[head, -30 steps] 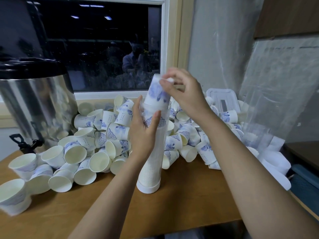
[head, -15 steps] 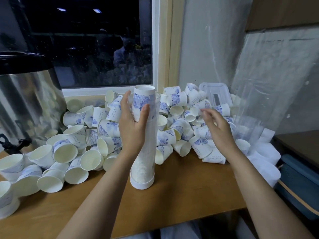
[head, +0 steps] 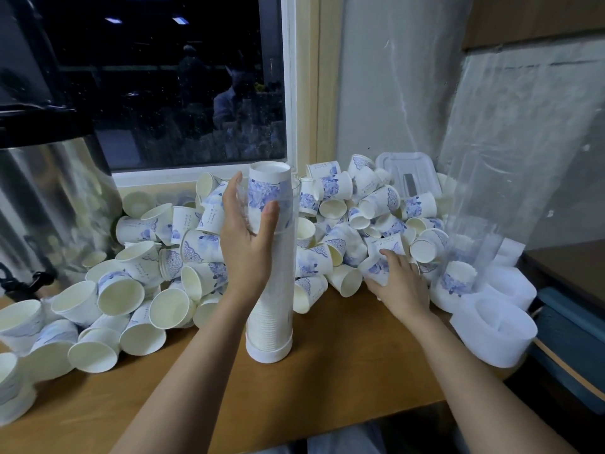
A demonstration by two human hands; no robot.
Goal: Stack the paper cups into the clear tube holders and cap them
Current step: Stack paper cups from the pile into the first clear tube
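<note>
A big window (head: 163, 86) fills the upper left of the frame. It is dark outside, and the glass shows long ceiling lights (head: 113, 20). Its frame (head: 290, 93) is white. A grey wall (head: 393, 77) stands in the upper middle, and a clear plastic sheet (head: 523, 142) covers it on the right. A brown wooden board (head: 530, 18) sits in the upper right corner. A light brown table (head: 327, 371) runs across the bottom. A shiny metal tank (head: 49, 198) stands on its left side. A dark shelf (head: 569, 267) is at the right edge.

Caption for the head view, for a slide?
Left hand holds the upright cup-filled tube; right hand grips a loose cup in the pile.
</note>
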